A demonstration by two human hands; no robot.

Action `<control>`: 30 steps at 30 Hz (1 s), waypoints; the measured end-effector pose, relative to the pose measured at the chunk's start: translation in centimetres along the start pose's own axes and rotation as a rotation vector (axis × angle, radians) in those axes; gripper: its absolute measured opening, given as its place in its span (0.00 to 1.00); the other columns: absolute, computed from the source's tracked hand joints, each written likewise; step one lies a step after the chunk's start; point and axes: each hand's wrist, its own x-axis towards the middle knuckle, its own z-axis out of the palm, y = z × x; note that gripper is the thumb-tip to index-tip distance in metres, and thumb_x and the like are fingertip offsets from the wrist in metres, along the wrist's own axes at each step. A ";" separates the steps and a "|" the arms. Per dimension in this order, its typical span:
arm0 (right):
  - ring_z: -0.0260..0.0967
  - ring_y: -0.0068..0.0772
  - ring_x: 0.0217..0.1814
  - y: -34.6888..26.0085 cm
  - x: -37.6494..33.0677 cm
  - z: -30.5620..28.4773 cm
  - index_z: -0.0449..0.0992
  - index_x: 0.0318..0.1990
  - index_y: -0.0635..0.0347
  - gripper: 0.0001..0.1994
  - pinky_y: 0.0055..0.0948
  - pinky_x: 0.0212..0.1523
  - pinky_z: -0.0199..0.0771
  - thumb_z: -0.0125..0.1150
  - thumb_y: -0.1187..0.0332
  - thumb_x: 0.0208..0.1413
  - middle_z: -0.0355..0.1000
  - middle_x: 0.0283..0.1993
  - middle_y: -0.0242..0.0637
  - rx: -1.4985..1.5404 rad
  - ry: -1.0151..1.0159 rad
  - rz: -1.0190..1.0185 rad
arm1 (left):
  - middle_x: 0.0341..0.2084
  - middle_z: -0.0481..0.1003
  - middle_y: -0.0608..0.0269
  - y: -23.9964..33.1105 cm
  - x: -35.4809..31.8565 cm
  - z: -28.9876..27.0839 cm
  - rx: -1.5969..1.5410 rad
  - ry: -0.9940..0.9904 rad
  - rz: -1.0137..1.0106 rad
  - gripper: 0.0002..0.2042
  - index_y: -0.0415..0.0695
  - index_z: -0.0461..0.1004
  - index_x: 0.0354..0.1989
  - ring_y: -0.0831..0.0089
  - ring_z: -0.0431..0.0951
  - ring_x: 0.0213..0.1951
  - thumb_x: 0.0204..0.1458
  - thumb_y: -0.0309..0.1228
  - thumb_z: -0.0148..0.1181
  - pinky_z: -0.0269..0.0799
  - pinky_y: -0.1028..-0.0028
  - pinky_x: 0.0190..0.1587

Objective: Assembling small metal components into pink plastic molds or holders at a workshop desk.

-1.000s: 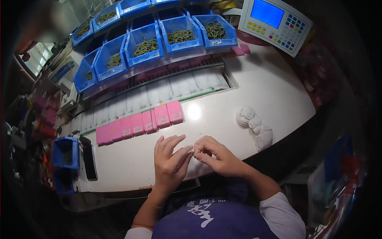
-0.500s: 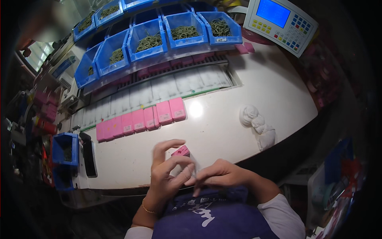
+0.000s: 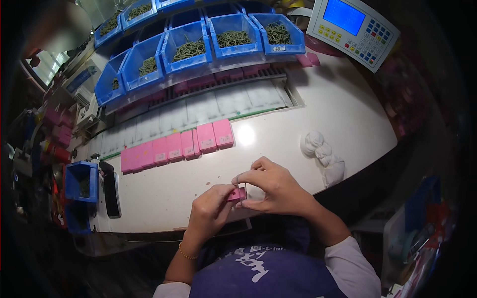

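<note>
My left hand (image 3: 211,208) is closed around a small pink block (image 3: 233,195) with dark marks on its near face, just above the front edge of the white table. My right hand (image 3: 276,186) curls at the block's right end, thumb below and fingers above. Between its fingertips runs a thin band (image 3: 245,190), stretched upright against that end; whether it circles the block I cannot tell. Beyond my hands stands a row of pink boxes (image 3: 206,137), several with small white labels, side by side along the green-edged strip.
Blue bins (image 3: 186,49) of greenish loops stand on a rack at the back. A keypad device with a blue screen (image 3: 343,17) is at the far right. A twisted white cloth (image 3: 323,156) lies on the right side, a dark phone (image 3: 110,191) at the left beside small blue bins (image 3: 81,184).
Both hands have come together around the pink block, the left now gripping it. My right hand has risen from near the apron to the block's right end, with the band stretched between its fingers.
</note>
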 end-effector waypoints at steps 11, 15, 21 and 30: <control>0.73 0.31 0.38 0.5 -4.2 2.9 0.71 0.51 0.58 0.16 0.29 0.43 0.73 0.60 0.59 0.62 0.75 0.40 0.38 0.604 -0.156 0.452 | 0.35 0.77 0.56 1.3 -0.2 -1.6 -0.245 0.102 -0.125 0.14 0.34 0.74 0.45 0.72 0.80 0.36 0.50 0.12 0.60 0.77 0.75 0.41; 0.70 0.23 0.37 1.6 -5.0 3.7 0.63 0.56 0.62 0.14 0.24 0.42 0.73 0.52 0.66 0.68 0.75 0.42 0.34 1.175 0.005 0.671 | 0.36 0.78 0.55 2.0 0.3 -1.8 -0.220 0.063 -0.108 0.13 0.34 0.74 0.44 0.71 0.80 0.38 0.50 0.13 0.62 0.78 0.73 0.41; 0.63 0.19 0.31 0.6 -4.0 4.8 0.61 0.57 0.63 0.19 0.20 0.33 0.70 0.58 0.75 0.61 0.66 0.46 0.35 1.362 0.359 0.801 | 0.36 0.79 0.55 2.7 0.4 -2.2 -0.248 0.012 -0.127 0.13 0.35 0.75 0.43 0.71 0.81 0.39 0.48 0.13 0.65 0.79 0.73 0.42; 0.65 0.12 0.33 2.6 -5.1 3.7 0.71 0.52 0.61 0.11 0.14 0.31 0.66 0.58 0.72 0.63 0.74 0.43 0.31 0.841 0.440 0.637 | 0.34 0.80 0.55 0.8 0.7 -3.7 -0.329 0.023 -0.293 0.17 0.37 0.74 0.48 0.71 0.82 0.37 0.48 0.18 0.67 0.78 0.73 0.42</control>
